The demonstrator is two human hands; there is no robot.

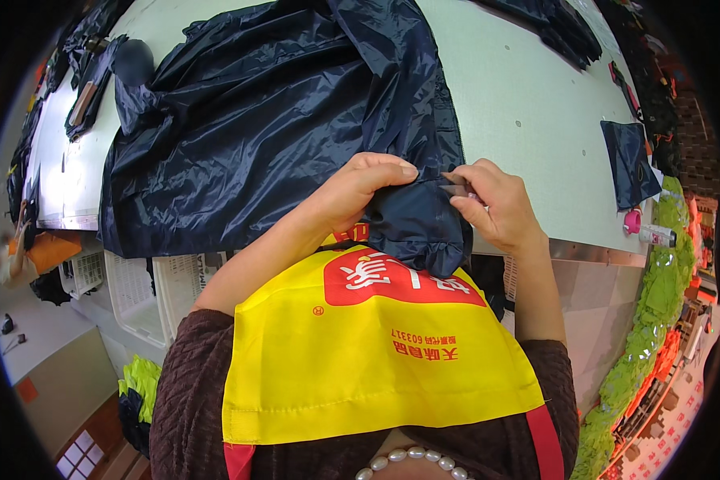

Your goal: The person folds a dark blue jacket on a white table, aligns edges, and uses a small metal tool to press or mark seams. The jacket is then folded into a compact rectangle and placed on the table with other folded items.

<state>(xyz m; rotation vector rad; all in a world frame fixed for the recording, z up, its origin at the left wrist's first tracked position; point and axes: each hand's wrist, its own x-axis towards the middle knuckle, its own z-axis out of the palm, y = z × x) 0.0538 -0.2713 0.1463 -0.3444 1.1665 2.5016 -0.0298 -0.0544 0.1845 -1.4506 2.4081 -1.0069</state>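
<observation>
Head view, hands [352,190], left [352,190] pinching navy fabric [248,136], right [500,206] holding snips [458,190]

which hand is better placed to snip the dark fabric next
Probably the right hand: it holds what look like small snips, tips at the dark fabric, while the left hand grips that fabric.

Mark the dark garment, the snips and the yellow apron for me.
Dark garment [276,128]: head view, on its spread-out middle.
Snips [456,190]: head view, on the lower blade.
Yellow apron [352,352]: head view, on plain cloth near its middle.
</observation>
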